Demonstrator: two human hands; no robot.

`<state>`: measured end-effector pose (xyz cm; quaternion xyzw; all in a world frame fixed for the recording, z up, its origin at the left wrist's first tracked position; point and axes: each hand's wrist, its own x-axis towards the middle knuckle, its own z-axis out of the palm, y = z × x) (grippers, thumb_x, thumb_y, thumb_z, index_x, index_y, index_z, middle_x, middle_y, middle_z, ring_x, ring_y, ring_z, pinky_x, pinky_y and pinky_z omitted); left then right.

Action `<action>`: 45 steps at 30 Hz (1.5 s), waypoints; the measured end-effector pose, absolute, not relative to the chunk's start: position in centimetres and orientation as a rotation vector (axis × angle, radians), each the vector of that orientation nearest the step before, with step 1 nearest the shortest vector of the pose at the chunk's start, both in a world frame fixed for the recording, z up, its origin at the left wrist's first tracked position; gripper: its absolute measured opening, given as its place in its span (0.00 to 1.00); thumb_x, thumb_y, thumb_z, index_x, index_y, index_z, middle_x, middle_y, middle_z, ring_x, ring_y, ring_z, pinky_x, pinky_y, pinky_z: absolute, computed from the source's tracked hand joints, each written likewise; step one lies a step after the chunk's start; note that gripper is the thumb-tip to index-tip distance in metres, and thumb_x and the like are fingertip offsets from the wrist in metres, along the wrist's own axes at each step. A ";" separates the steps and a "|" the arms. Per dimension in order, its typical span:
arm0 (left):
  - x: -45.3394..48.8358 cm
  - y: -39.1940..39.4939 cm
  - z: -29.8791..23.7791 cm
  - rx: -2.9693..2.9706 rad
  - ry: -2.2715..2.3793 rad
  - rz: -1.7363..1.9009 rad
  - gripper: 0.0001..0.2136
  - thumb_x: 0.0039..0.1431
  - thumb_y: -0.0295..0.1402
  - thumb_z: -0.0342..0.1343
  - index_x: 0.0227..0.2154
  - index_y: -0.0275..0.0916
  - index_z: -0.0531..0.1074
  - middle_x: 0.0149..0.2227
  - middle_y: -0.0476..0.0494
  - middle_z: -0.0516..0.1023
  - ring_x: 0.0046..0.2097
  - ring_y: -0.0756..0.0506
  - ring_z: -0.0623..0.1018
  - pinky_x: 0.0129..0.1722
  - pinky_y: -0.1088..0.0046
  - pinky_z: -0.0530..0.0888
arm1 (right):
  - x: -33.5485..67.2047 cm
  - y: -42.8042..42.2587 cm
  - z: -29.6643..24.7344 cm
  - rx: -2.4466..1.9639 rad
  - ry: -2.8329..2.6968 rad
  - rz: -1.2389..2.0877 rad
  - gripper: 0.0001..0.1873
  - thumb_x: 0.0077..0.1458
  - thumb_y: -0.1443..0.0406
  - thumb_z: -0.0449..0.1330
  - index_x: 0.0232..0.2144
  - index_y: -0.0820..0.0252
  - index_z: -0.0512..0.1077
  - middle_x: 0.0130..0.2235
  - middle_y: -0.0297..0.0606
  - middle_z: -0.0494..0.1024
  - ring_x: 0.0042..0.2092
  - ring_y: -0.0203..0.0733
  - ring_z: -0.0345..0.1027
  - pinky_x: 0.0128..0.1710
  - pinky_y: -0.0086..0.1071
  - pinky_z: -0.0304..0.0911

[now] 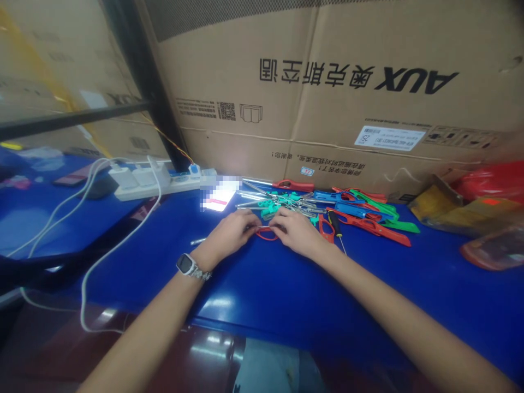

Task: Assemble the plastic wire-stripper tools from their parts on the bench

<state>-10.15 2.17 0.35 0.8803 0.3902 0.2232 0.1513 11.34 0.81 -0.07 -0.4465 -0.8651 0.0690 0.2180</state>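
My left hand (234, 230), with a watch on its wrist, and my right hand (298, 232) meet at the middle of the blue table. Their fingers are pinched on a red lighter handle (267, 236), of which mainly a loop shows; the rest is hidden by my hands. The tip of a metal tube (198, 241) sticks out left of my left wrist; whether it joins the handle is hidden. Just beyond my fingers lies a pile of teal parts and metal tubes (282, 203). Right of my right hand are another red handle (326, 228) and a black-and-yellow screwdriver (334, 222).
Several red, blue and green long lighters (368, 215) lie at the back right. A lit phone (221, 197) and a power strip (164, 186) with white cables are at the back left. A large cardboard box (327, 109) stands behind. Plastic bags (462, 210) lie far right.
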 end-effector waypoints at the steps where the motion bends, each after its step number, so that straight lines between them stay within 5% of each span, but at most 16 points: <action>1: -10.1 2.1 0.4 2.514 1.135 0.644 0.06 0.64 0.26 0.53 0.37 0.39 0.75 0.39 0.43 0.76 0.43 0.44 0.76 0.45 0.66 0.73 | 11.4 0.7 -0.1 -1.240 -2.389 0.197 0.08 0.63 0.69 0.56 0.36 0.59 0.76 0.41 0.38 0.75 0.39 0.39 0.69 0.40 0.33 0.62; 22: -10.6 2.2 0.4 2.526 0.971 0.641 0.08 0.64 0.27 0.52 0.36 0.38 0.77 0.38 0.43 0.75 0.37 0.46 0.76 0.40 0.70 0.73 | 11.4 0.2 0.3 -1.183 -2.370 0.283 0.07 0.56 0.74 0.56 0.33 0.60 0.72 0.37 0.37 0.71 0.35 0.37 0.65 0.37 0.32 0.60; 32: -10.3 1.8 0.7 2.664 1.018 0.573 0.11 0.66 0.26 0.51 0.38 0.37 0.80 0.38 0.40 0.80 0.39 0.44 0.79 0.41 0.69 0.74 | 12.1 -0.5 0.3 -1.146 -2.461 0.155 0.10 0.61 0.70 0.54 0.33 0.62 0.75 0.37 0.40 0.74 0.36 0.39 0.66 0.37 0.32 0.62; 45: -10.1 0.8 0.7 2.850 1.136 0.381 0.19 0.60 0.21 0.49 0.50 0.40 0.78 0.53 0.39 0.76 0.50 0.38 0.75 0.51 0.58 0.73 | 12.3 -1.1 0.0 -1.195 -2.467 0.055 0.15 0.65 0.64 0.53 0.41 0.62 0.81 0.37 0.42 0.74 0.40 0.43 0.69 0.43 0.37 0.66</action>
